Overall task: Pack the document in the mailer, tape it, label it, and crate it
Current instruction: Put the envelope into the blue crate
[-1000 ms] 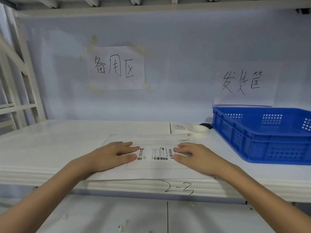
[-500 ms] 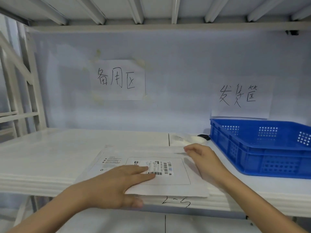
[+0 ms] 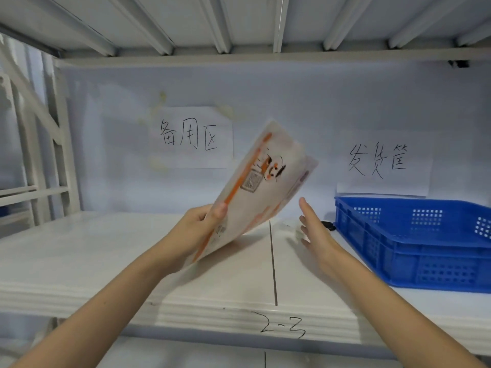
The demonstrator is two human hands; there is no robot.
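Note:
The white mailer (image 3: pixel 261 181), printed with orange stripes and a cartoon figure on the side facing me, is lifted off the white shelf (image 3: pixel 106 261) and tilted up on edge. My left hand (image 3: pixel 196 229) grips its lower left corner, thumb on the printed face. My right hand (image 3: pixel 314 229) is open with fingers spread, just right of the mailer's lower edge and apart from it. The blue crate (image 3: pixel 414 243) stands on the shelf to the right. The shipping label's side is turned away and hidden.
Two handwritten paper signs (image 3: pixel 195 136) hang on the back wall, one above the crate. A small dark object (image 3: pixel 328 225) lies by the crate's left corner. White rack uprights (image 3: pixel 34 144) stand at the left. "2-3" (image 3: pixel 283 328) is written on the shelf's front edge.
The mailer lay flat, label up, under both hands. My left hand has lifted and flipped it up on edge; my right hand has come off it and opened.

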